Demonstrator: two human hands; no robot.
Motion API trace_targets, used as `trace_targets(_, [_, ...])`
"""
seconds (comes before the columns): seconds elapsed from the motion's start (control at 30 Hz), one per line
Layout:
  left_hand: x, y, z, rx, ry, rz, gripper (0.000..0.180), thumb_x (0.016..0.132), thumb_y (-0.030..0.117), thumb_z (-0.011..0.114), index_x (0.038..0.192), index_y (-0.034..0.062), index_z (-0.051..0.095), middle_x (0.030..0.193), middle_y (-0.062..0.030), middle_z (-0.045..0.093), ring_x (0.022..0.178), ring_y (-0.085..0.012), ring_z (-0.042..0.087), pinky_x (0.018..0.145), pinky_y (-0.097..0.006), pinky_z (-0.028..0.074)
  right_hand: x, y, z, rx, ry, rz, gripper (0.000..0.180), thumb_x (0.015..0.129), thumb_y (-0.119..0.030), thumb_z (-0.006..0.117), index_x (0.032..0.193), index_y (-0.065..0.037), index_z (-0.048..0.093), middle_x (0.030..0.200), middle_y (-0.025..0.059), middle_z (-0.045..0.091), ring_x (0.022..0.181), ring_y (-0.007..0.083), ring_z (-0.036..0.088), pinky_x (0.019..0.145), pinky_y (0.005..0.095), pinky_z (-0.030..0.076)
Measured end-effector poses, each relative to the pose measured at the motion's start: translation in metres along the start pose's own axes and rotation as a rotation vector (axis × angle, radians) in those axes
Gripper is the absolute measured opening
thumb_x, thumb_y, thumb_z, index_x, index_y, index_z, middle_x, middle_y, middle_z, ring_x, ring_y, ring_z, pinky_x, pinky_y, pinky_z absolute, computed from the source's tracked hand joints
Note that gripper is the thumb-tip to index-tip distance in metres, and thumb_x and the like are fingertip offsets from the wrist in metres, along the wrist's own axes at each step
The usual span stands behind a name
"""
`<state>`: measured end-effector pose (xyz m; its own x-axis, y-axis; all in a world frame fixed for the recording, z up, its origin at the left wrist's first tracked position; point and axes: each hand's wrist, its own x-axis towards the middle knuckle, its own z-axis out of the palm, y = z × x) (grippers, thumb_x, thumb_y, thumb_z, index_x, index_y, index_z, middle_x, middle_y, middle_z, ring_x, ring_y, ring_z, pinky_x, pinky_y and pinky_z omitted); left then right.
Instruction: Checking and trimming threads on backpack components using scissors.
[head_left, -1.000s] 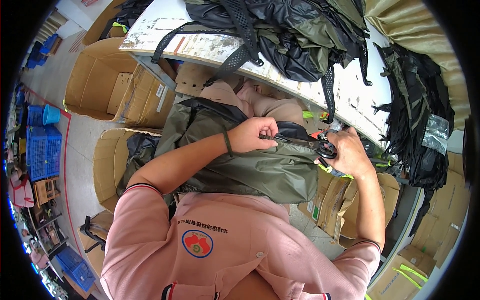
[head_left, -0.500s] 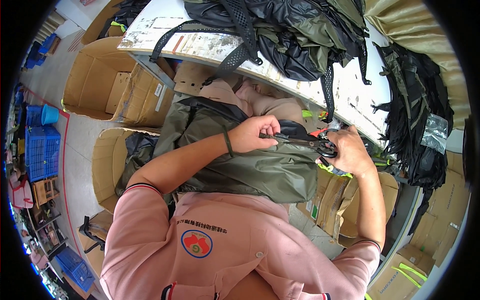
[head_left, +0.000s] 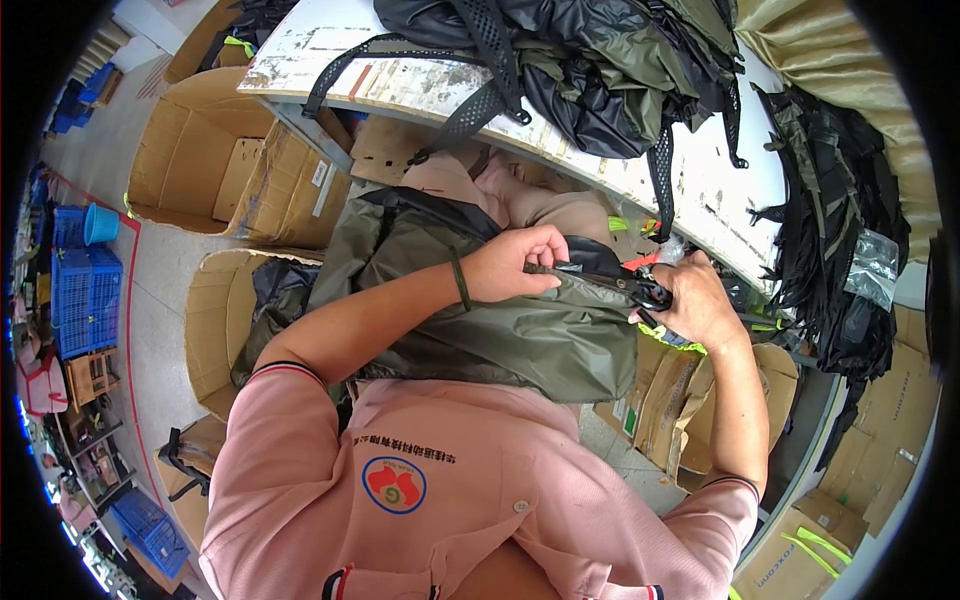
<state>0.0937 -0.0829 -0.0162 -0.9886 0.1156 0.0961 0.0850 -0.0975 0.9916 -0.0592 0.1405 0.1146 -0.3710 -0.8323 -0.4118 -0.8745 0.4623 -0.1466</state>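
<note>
An olive-green bag of thin shiny fabric [head_left: 540, 345] with black parts lies across my lap. My left hand [head_left: 508, 265] is closed at its upper edge, thumb and fingers pinching a dark strip of that edge. My right hand [head_left: 702, 302] is closed round the black loop handles of a pair of scissors [head_left: 654, 293]. The blades point left along the bag's edge, toward my left fingers. Whether they are parted, and where their tips end, I cannot make out.
A worn white table [head_left: 400, 85] stands ahead, bearing a heap of olive and black bags [head_left: 590, 90] with dangling straps. Cardboard boxes [head_left: 210, 160] stand at left, another box [head_left: 725, 420] by my right arm. Black straps [head_left: 840, 190] hang at right; blue crates [head_left: 85, 300] stand far left.
The view has shifted slightly. Both hands keep almost the same place on the bag, and the scissors' handles look turned a little and closer together.
</note>
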Motion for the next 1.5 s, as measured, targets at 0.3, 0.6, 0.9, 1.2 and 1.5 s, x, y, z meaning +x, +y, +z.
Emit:
trace_targets(0.3, [0.002,0.006,0.001,0.082,0.008,0.011,0.031,0.079,0.001,0.067,0.106,0.0059,0.054,0.085,0.0024,0.046,0.079,-0.0057,0.045,0.073,-0.021,0.039,0.006,-0.013,-0.012,-0.006,0.002,-0.004,0.04,0.066,-0.041,0.079,0.077,-0.008,0.06,0.067,0.0125,0.062,0.071,0.032,0.06,0.083,0.0379,0.037])
trace_targets(0.6, [0.002,0.001,0.001,0.071,-0.004,-0.024,0.033,0.079,0.001,0.067,0.109,0.0061,0.053,0.087,0.0019,0.048,0.081,-0.0066,0.046,0.075,-0.022,0.04,0.008,-0.006,0.001,-0.05,0.098,-0.103,0.031,0.069,-0.035,0.077,0.073,-0.008,0.061,0.067,0.0129,0.063,0.072,0.0319,0.06,0.083,0.0391,0.038])
trace_targets(0.9, [0.002,0.0,-0.006,0.195,0.011,0.045,0.024,0.08,0.005,0.069,0.101,0.0058,0.057,0.091,-0.0002,0.059,0.084,-0.0104,0.053,0.08,-0.026,0.045,0.007,-0.004,0.034,0.231,0.203,-0.074,0.02,0.067,-0.007,0.073,0.077,-0.005,0.055,0.071,0.0166,0.06,0.076,0.0387,0.059,0.065,0.042,0.046])
trace_targets(1.2, [-0.065,-0.021,-0.149,1.07,0.321,0.131,0.023,0.075,0.028,0.074,0.076,0.0108,0.06,0.078,-0.005,0.06,0.075,-0.025,0.056,0.068,-0.037,0.044,-0.018,0.014,0.042,0.298,0.314,-0.018,0.028,0.066,-0.008,0.077,0.075,-0.001,0.051,0.07,0.0158,0.054,0.07,0.0344,0.044,0.065,0.0416,0.039])
trace_targets(1.5, [-0.102,-0.036,-0.165,0.541,0.345,-0.25,0.021,0.079,0.012,0.076,0.081,0.0037,0.057,0.081,-0.003,0.06,0.078,-0.0113,0.057,0.072,-0.027,0.046,-0.018,0.036,0.061,0.274,0.296,0.108,0.019,0.071,-0.005,0.072,0.079,-0.001,0.055,0.073,0.0198,0.059,0.07,0.0399,0.05,0.066,0.0439,0.043])
